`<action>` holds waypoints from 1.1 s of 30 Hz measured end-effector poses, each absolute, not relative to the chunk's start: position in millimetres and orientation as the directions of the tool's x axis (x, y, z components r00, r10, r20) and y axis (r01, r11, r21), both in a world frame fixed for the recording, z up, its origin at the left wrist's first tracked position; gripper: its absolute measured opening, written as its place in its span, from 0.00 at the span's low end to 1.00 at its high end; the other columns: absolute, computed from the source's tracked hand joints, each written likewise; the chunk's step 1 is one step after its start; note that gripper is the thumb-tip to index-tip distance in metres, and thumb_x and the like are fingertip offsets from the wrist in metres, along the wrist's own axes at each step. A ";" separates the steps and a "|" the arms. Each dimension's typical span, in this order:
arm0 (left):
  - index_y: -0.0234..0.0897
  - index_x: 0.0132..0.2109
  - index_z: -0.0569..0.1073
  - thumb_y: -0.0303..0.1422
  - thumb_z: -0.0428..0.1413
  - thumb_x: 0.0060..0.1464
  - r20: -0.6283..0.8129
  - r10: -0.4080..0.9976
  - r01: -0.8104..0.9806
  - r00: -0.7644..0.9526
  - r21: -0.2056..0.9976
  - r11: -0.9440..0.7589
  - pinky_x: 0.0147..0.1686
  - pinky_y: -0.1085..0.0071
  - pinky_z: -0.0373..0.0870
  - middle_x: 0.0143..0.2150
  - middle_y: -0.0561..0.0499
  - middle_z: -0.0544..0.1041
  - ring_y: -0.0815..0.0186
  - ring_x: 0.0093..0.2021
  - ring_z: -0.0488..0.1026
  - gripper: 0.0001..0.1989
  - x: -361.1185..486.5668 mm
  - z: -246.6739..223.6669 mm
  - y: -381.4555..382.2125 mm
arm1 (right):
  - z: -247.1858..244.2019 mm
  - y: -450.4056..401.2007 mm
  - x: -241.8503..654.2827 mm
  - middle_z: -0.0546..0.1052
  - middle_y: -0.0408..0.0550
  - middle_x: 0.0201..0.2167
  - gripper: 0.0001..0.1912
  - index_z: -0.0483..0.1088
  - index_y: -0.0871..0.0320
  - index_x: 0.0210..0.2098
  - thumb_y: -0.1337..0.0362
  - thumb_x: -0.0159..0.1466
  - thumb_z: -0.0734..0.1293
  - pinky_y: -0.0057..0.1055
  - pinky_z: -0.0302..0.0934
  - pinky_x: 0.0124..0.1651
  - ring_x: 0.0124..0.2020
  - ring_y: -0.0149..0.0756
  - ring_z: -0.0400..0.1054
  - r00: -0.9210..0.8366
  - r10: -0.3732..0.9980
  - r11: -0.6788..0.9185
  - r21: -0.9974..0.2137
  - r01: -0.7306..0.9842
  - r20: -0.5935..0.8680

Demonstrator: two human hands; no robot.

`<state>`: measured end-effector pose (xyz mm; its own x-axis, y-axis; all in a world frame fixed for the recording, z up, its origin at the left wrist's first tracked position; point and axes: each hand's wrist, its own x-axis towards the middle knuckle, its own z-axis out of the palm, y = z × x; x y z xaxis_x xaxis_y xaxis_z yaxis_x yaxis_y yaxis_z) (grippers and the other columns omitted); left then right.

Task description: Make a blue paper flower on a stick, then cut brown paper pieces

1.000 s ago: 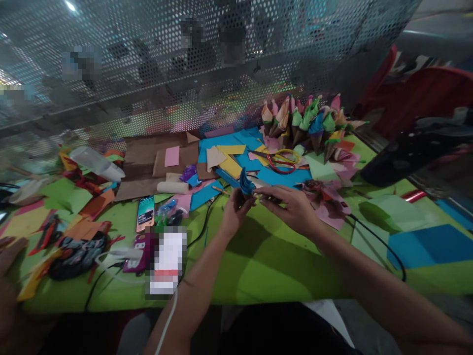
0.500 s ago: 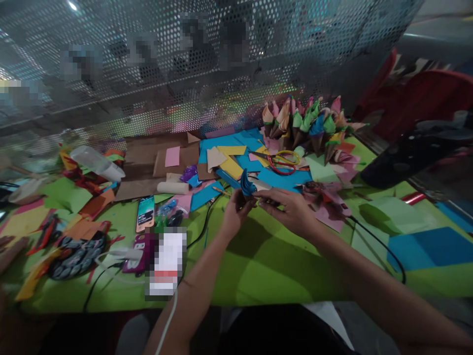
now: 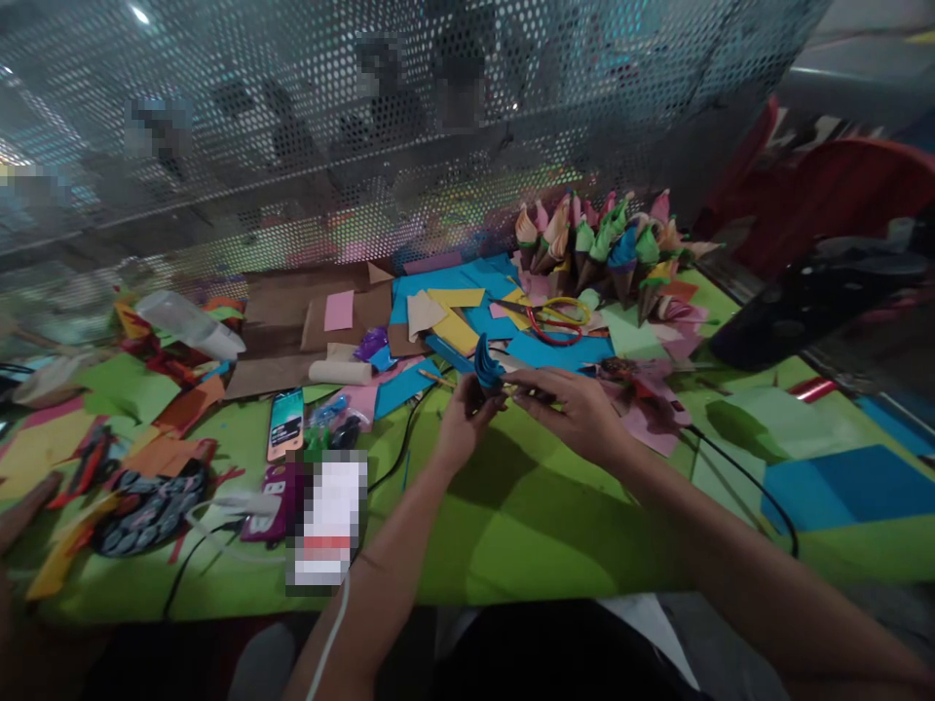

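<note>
Above the green table, a blue folded-paper swirl (image 3: 485, 366) with a curled tip stands upright between my hands. My left hand (image 3: 467, 419) is closed around its lower part. My right hand (image 3: 562, 404) pinches at the swirl's right side; its fingertips are partly hidden. Just behind my right fingers lies a pale strip (image 3: 509, 361), too unclear to name. Beyond my hands are scissors with red and yellow handles (image 3: 555, 323) and sheets of blue paper (image 3: 559, 351). Several paper ice-cream cones (image 3: 620, 255) with coloured swirls are bunched at the back right.
Phones (image 3: 284, 424), a purple power strip (image 3: 274, 506) and cables lie to the left. A clear bottle (image 3: 190, 326) rests among paper scraps. A dark tumbler (image 3: 766, 316) is at right, and a perforated metal screen (image 3: 307, 195) borders the back. Another person's hand (image 3: 25, 511) is at far left.
The view has shifted very slightly. My hands and the blue paper swirl keep almost the same pose. At far left, the other person's hand has moved a little.
</note>
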<state>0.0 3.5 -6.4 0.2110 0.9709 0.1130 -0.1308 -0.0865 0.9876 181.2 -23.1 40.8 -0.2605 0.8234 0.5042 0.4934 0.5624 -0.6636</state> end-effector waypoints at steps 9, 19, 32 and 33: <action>0.39 0.41 0.67 0.47 0.68 0.47 0.056 0.968 -0.136 0.243 0.990 -0.023 0.34 0.69 0.71 0.35 0.51 0.78 0.66 0.33 0.76 0.23 -1.3 -4.8 3.7 | 42.4 -21.5 184.0 0.84 0.50 0.41 0.11 0.79 0.53 0.46 0.63 0.68 0.65 0.32 0.71 0.43 0.41 0.40 0.79 -0.179 0.809 0.572 -0.677 0.464 0.561; 0.39 0.40 0.66 0.46 0.65 0.52 0.110 0.952 -0.125 0.285 0.989 -0.076 0.34 0.69 0.71 0.36 0.50 0.78 0.66 0.34 0.75 0.20 -0.1 1.5 1.7 | 41.8 -20.9 183.6 0.84 0.51 0.41 0.10 0.79 0.54 0.45 0.65 0.68 0.66 0.31 0.71 0.43 0.42 0.40 0.79 -0.201 0.790 0.595 -0.646 0.478 0.579; 0.39 0.47 0.71 0.47 0.66 0.52 0.162 0.940 -0.175 0.300 0.978 -0.113 0.44 0.63 0.72 0.41 0.46 0.81 0.62 0.41 0.78 0.23 -4.5 -11.9 7.9 | 75.9 -23.8 193.8 0.82 0.45 0.35 0.09 0.78 0.54 0.44 0.66 0.65 0.67 0.29 0.68 0.34 0.31 0.32 0.74 0.041 0.781 0.561 -0.730 0.391 0.623; 0.39 0.48 0.71 0.47 0.65 0.52 0.169 0.937 -0.172 0.306 0.978 -0.120 0.45 0.63 0.71 0.42 0.45 0.81 0.61 0.42 0.78 0.22 -4.4 -12.0 8.6 | 82.4 -23.7 193.6 0.82 0.45 0.34 0.09 0.78 0.54 0.44 0.65 0.65 0.67 0.29 0.67 0.33 0.31 0.32 0.74 0.051 0.775 0.567 -0.728 0.386 0.630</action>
<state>-4.4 8.6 -12.0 0.3056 0.9371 0.1685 -0.1716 -0.1199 0.9778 193.6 -23.7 82.4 0.0514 0.7746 0.6304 0.3860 0.5668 -0.7279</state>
